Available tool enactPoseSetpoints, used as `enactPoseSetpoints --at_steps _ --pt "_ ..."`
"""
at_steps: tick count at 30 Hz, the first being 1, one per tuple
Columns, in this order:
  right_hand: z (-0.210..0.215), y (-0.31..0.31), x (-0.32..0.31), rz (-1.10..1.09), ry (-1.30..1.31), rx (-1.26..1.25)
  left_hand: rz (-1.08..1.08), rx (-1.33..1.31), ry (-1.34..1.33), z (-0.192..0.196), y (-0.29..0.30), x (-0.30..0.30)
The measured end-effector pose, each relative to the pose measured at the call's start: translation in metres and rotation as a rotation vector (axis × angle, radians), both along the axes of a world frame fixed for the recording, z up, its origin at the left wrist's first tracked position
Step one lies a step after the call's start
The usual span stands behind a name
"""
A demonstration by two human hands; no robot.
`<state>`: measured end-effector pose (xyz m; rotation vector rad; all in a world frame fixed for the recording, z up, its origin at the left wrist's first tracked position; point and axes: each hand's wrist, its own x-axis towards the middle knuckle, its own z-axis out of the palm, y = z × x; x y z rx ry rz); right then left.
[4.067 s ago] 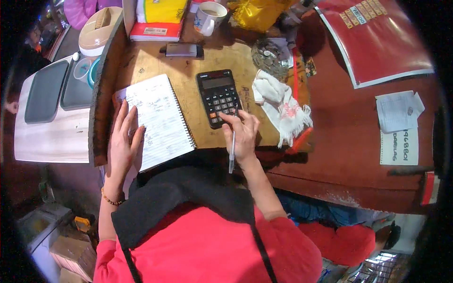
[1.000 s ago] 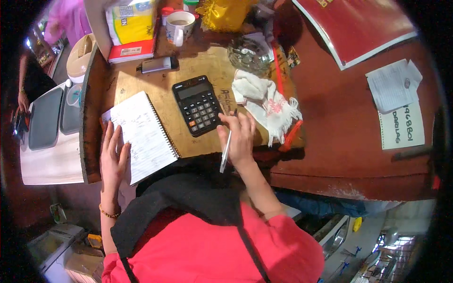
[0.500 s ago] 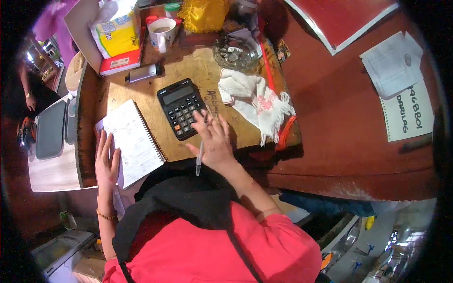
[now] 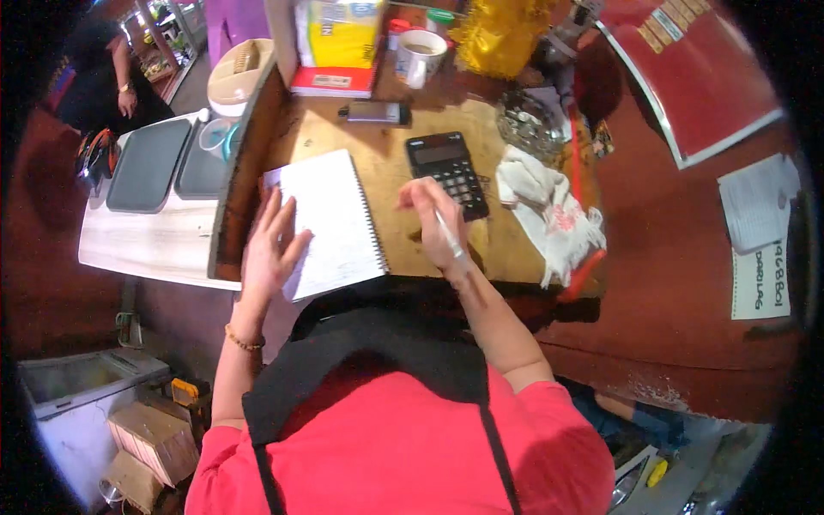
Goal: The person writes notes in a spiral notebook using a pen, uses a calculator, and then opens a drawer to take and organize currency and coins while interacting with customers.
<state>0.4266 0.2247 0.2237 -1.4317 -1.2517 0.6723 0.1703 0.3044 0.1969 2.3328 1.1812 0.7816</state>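
Observation:
My left hand (image 4: 276,249) lies with fingers spread on the left edge of an open spiral notebook (image 4: 339,219), whose pages carry faint handwriting. Between the notebook and a black calculator (image 4: 444,157) is my right hand (image 4: 436,225), its fingers curled around a slim pale pen (image 4: 449,233). That hand covers the lower left corner of the calculator, just in front of the keys. The calculator sits on the worn wooden desktop (image 4: 343,140), slightly tilted.
A white cloth (image 4: 541,193) and a glass ashtray (image 4: 530,120) lie right of the calculator. Behind are a mug (image 4: 421,58), a dark-and-silver device (image 4: 375,112) and a yellow pack (image 4: 339,34). Grey trays (image 4: 148,167) stand left, beyond a wooden side panel. Another person's hand (image 4: 127,103) shows far left.
The view has shifted, so the desk appears further right. My right hand has drawn back from over the calculator keys toward the notebook, fingers now curled. My left hand stays at the notebook's edge.

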Motion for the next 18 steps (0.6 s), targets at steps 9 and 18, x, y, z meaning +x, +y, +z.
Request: enactPoseSetpoints --at_steps 9,18 --pt "-0.028 0.048 -0.042 0.01 0.535 -0.098 -0.03 -0.122 -0.077 -0.003 0.001 -0.005" --pt "-0.029 0.038 -0.054 -0.048 -0.013 -0.007 -0.1 -0.053 -0.18 -0.016 0.005 -0.005"
